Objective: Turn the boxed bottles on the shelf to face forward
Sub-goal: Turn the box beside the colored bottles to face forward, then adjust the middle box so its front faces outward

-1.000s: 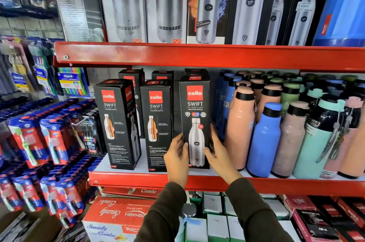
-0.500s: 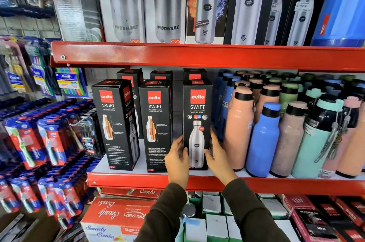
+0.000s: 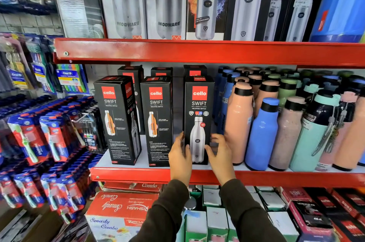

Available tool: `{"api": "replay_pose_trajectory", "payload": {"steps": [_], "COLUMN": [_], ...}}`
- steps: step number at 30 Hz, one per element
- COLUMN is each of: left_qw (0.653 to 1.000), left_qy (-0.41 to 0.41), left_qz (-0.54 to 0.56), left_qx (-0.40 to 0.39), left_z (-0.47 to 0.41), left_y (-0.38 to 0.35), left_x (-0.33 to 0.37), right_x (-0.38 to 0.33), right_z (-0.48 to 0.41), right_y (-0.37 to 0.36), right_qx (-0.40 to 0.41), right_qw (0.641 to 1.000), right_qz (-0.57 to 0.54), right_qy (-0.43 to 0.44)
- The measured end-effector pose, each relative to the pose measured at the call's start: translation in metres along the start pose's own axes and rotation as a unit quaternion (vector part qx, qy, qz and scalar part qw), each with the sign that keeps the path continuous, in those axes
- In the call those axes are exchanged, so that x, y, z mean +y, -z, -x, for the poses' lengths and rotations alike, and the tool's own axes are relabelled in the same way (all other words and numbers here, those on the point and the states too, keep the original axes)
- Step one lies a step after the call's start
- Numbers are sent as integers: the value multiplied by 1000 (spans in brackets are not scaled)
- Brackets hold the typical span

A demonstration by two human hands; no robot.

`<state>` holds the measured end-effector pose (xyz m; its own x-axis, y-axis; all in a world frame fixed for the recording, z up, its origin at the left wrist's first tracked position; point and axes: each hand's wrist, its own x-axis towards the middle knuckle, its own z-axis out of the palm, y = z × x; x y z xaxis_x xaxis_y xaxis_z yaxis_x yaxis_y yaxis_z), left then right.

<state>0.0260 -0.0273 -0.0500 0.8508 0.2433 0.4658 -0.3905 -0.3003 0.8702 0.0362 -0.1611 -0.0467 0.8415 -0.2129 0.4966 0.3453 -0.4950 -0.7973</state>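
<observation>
Three black Cello Swift boxed bottles stand in a front row on the red shelf [image 3: 256,178]. The left box [image 3: 116,121] is turned at an angle and shows two faces. The middle box [image 3: 158,123] shows a face with an orange bottle diagram. The right box [image 3: 198,103] faces forward with a steel bottle picture. My left hand [image 3: 180,155] presses its lower left side and my right hand [image 3: 219,152] holds its lower right edge, fingers partly spread. More boxes of the same kind [image 3: 194,71] stand behind the row.
Loose peach, blue and mint bottles [image 3: 262,133] crowd the shelf just right of the held box. Taller boxed steel bottles [image 3: 167,4] fill the shelf above. Toothbrush packs [image 3: 49,135] hang at the left. Combo cartons [image 3: 122,208] and small boxes sit below.
The right box has gone from slightly raised to standing upright on the shelf. Both hands have slid down to its base, and the right hand's fingers have spread.
</observation>
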Motion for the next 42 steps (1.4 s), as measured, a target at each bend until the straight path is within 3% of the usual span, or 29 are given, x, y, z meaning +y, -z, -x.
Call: {"api": "replay_pose_trajectory", "payload": {"steps": [4, 8, 10, 15, 21, 27, 34, 42], "left_qw": [999, 996, 990, 984, 998, 990, 967, 970], "left_qy": [2, -79, -115, -92, 5, 63, 97, 60], "left_qz": [45, 24, -11, -31, 8, 128, 234, 235], "left_qx": [-1, 43, 85, 148, 55, -12, -5, 18], "left_z": [13, 20, 18, 3, -19, -28, -30, -25], "left_y": [13, 36, 46, 70, 98, 114, 122, 125], "left_x": [1, 9, 9, 1, -25, -26, -26, -15], "right_x": [0, -18, -31, -60, -64, -60, -70, -74], "right_z": [9, 23, 30, 44, 46, 45, 43, 38], "right_y": [0, -8, -18, -56, -92, -105, -103, -109], "right_qx": [59, 97, 87, -18, -112, -118, -76, -48], "right_qw": [998, 993, 992, 993, 993, 990, 995, 995], "right_qz": [-3, -40, -57, -75, -36, -61, -69, -71], "right_qy": [16, 47, 72, 87, -4, -43, -22, -51]}}
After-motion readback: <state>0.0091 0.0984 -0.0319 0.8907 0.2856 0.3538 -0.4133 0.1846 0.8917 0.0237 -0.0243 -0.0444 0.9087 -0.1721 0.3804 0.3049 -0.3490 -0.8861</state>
